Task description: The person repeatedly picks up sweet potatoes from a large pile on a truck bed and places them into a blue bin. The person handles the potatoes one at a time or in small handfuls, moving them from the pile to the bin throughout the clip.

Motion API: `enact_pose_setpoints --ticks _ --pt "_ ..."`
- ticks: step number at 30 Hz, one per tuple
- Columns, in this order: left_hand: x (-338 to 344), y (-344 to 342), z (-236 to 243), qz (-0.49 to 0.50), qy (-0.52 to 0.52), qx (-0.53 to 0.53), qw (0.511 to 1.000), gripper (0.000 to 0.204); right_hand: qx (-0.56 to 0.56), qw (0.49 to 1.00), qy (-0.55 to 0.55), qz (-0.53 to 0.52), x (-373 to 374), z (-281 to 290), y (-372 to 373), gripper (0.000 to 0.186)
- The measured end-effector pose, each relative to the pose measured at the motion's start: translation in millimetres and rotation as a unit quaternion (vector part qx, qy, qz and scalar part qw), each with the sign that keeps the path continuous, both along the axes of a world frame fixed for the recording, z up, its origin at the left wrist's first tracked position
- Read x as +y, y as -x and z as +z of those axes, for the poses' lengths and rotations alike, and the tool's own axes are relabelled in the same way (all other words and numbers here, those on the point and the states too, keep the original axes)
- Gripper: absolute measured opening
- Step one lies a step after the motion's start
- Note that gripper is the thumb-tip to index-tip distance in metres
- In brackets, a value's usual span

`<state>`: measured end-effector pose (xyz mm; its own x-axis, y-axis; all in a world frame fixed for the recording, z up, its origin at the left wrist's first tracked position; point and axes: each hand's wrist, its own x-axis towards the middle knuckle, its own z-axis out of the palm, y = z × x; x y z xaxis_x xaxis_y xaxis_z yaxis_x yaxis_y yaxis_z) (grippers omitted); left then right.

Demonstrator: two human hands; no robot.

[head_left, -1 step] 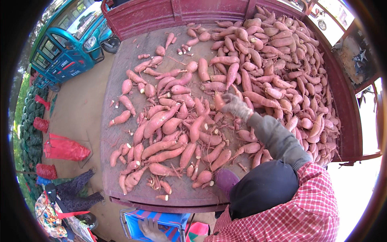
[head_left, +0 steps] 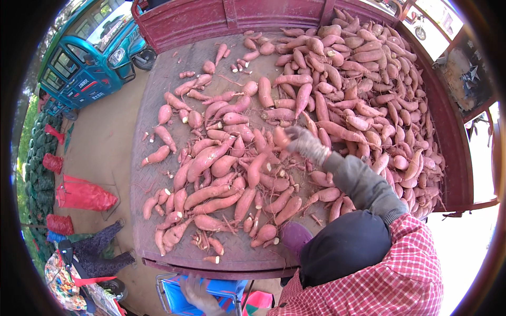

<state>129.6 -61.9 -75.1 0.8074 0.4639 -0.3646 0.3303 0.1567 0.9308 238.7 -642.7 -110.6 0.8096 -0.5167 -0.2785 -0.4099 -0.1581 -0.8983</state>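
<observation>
Over the middle of a truck bed, my right hand [head_left: 307, 143], in a pale soiled glove, is closed around a reddish sweet potato [head_left: 281, 137], slightly blurred. Its grey sleeve [head_left: 363, 181] leads back to a red checked shirt [head_left: 406, 268]. Below that hand lie loose sweet potatoes [head_left: 208, 158], some with cut pale ends. At the lower edge, my left hand [head_left: 196, 292] is over a blue basket [head_left: 224, 287] with red stripes. Its fingers look stretched out and nothing shows in them, though motion smears them. Whether it touches the basket, I cannot tell.
A large heap of sweet potatoes [head_left: 369, 89] fills the bed's right side. Red side walls [head_left: 190, 23] bound the bed. A dark cap [head_left: 345, 247] with a purple brim shows at lower right. Leftward are a teal vehicle [head_left: 84, 68], a red mesh sack [head_left: 87, 193] and another person [head_left: 63, 282].
My right hand has shifted slightly left and down with the sweet potato. My left hand has moved up a little over the basket, toward the truck's edge.
</observation>
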Motion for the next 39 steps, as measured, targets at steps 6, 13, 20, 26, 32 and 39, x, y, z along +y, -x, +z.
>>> enact_pose_setpoints --ticks 6,13,20,26,32,39 --pt "-221 -95 -10 -0.283 0.495 -0.001 0.821 0.07 -0.1 0.929 0.055 0.352 85 89 16 0.067" --pt "-251 -99 -67 -0.257 0.583 0.051 0.769 0.049 0.123 0.9 0.407 -0.092 -106 28 -20 0.057" --pt "-262 -93 -54 -0.361 0.549 0.108 0.746 0.047 0.267 0.884 0.364 -0.121 -138 -11 -40 0.073" --pt "-276 -93 -47 -0.408 0.492 0.058 0.767 0.055 0.194 0.965 0.168 -0.051 -154 -45 -19 0.061" --pt "-265 -100 -46 -0.44 0.512 0.033 0.737 0.085 -0.11 0.985 -0.131 -0.029 -107 -8 -2 0.052" --pt "-302 -122 5 -0.403 0.575 0.0 0.713 0.095 -0.082 0.963 -0.071 0.248 24 65 4 0.057"
